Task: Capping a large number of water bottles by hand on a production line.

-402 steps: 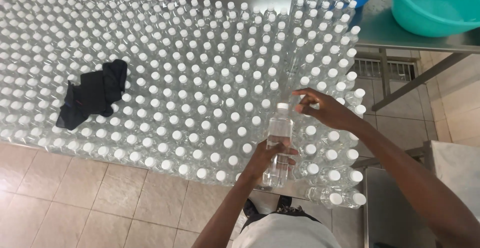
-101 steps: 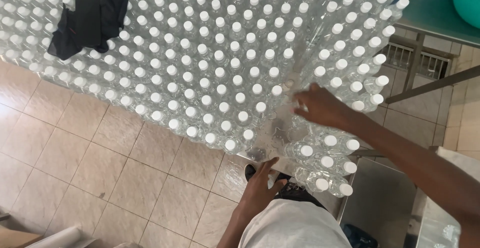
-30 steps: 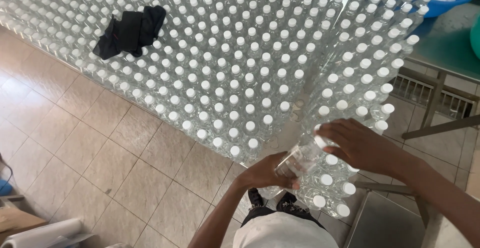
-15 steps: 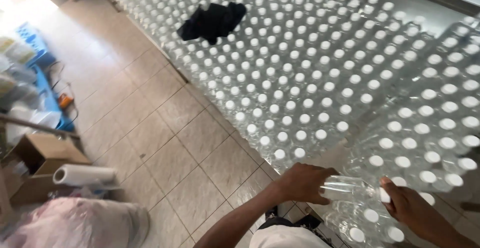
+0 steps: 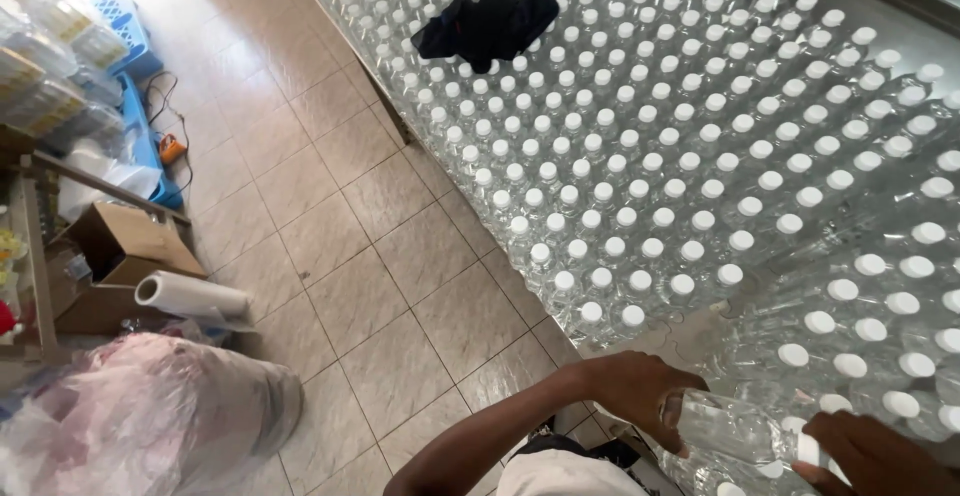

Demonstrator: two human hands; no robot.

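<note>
Bottle (image 5: 735,428): clear plastic, white-capped, lying sideways between both hands.

Capped bottles (image 5: 640,176) packed tight w/ no gaps; open tiled floor (image 5: 330,236) left.

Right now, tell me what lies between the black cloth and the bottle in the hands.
In the head view, rows of white-capped clear bottles fill the stretch from black cloth to held bottle.
</note>
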